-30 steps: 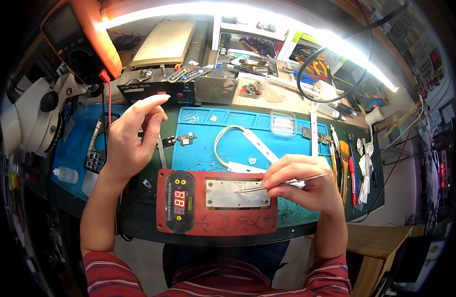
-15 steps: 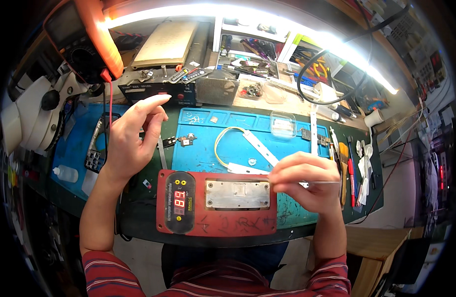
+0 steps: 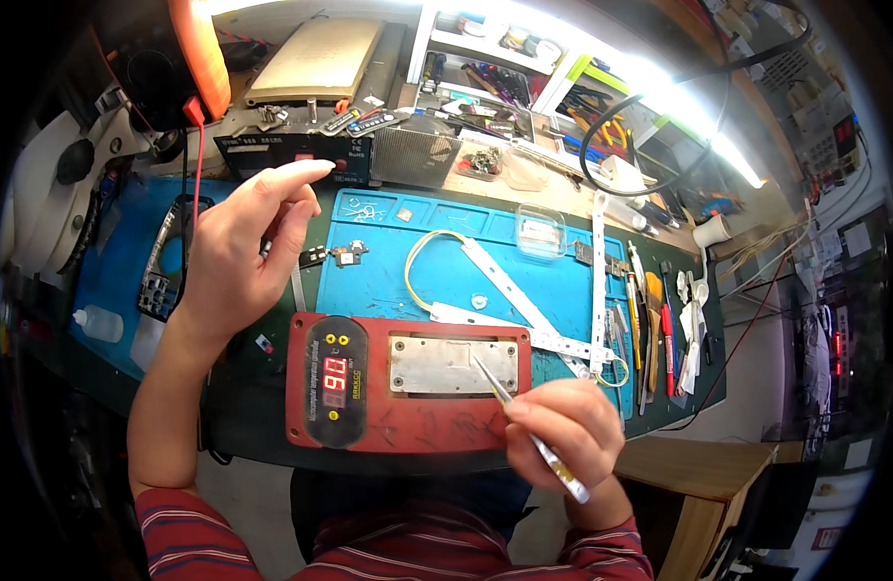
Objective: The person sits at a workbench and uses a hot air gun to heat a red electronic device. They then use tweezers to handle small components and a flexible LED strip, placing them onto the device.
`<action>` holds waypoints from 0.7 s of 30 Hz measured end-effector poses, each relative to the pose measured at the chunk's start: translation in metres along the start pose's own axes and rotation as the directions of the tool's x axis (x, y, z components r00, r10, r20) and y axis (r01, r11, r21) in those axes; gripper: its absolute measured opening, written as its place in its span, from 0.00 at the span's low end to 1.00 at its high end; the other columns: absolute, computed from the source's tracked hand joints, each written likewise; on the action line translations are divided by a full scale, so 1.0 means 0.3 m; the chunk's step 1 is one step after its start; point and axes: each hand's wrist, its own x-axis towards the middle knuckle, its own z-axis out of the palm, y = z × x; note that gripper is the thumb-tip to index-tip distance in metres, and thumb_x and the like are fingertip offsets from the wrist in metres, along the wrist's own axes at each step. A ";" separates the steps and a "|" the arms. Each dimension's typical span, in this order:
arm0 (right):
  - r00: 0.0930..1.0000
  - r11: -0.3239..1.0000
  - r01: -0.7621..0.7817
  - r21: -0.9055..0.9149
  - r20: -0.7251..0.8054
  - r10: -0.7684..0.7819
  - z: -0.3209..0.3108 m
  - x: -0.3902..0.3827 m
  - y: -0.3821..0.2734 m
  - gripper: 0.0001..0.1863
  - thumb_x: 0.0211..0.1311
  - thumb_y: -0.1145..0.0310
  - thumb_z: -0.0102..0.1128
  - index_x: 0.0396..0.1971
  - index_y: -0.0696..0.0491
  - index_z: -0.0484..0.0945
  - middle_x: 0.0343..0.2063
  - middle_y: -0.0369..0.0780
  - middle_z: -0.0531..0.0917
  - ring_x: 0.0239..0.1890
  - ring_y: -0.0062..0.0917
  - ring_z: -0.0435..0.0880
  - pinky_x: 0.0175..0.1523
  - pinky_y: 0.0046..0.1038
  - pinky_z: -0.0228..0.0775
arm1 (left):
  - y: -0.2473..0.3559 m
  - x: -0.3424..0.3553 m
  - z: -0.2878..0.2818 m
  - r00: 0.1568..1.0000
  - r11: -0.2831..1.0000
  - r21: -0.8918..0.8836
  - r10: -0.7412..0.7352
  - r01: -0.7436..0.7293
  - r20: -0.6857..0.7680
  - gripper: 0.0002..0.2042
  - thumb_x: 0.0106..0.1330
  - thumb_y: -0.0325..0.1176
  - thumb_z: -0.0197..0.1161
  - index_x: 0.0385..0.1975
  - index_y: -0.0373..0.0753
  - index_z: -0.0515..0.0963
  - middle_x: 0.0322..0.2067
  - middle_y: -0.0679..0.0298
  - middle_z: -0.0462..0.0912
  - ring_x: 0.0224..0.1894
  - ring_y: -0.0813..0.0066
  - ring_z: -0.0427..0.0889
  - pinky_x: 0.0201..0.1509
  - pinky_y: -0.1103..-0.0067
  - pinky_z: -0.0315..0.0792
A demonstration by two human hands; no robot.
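My right hand (image 3: pixel 568 431) grips a pair of metal tweezers (image 3: pixel 548 455). Their tips reach over the silvery metal plate (image 3: pixel 432 366) of a red heating station (image 3: pixel 446 421), beside a small square outline on it; whether they touch is hard to tell. A black panel with a lit red display (image 3: pixel 336 382) fills the station's left end. Raised in the air to the left is my left hand (image 3: pixel 248 242), index finger stretched out, thumb apart from it, nothing visible between them. Just beyond that hand lies a small circuit part (image 3: pixel 350 254) on the blue mat (image 3: pixel 384 286).
White strips (image 3: pixel 509 281) with yellow wire lie behind the station, near a clear plastic box (image 3: pixel 540 232). Pens and a brush (image 3: pixel 653 300) line the right side. At left are a black frame (image 3: pixel 161 276), a small bottle (image 3: pixel 100 323) and a microscope (image 3: pixel 59 203).
My right hand has come down and toward me, bringing the tweezers' tips over the metal plate. My left hand keeps its pose. The display reading has changed, and the whole view has shifted slightly.
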 end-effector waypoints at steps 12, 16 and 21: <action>0.981 0.981 -0.192 -0.018 -0.026 0.192 0.084 -0.034 -0.088 0.16 0.52 0.84 0.69 0.41 0.56 0.81 0.34 0.44 0.86 0.32 0.31 0.87 0.37 0.27 0.81 | -0.022 -0.001 -0.002 1.000 1.000 -0.019 0.001 -0.001 -0.030 0.18 0.67 0.18 0.62 0.56 0.38 0.80 0.28 0.65 0.80 0.24 0.78 0.77 0.28 0.81 0.72; 0.979 0.979 -0.201 -0.029 -0.036 0.200 0.076 -0.044 -0.087 0.16 0.52 0.84 0.68 0.41 0.56 0.81 0.34 0.44 0.86 0.32 0.30 0.86 0.37 0.27 0.80 | -0.012 0.007 0.002 0.999 1.000 -0.025 0.008 -0.009 -0.032 0.18 0.67 0.18 0.62 0.56 0.38 0.80 0.27 0.65 0.80 0.23 0.78 0.76 0.27 0.80 0.71; 0.984 0.983 -0.175 -0.047 -0.049 0.173 0.091 -0.049 -0.085 0.18 0.50 0.86 0.67 0.41 0.56 0.80 0.34 0.44 0.85 0.30 0.29 0.86 0.35 0.26 0.80 | -0.020 0.000 0.003 0.999 0.999 -0.031 0.006 -0.007 -0.037 0.17 0.68 0.19 0.62 0.56 0.38 0.80 0.27 0.65 0.80 0.23 0.78 0.75 0.27 0.81 0.70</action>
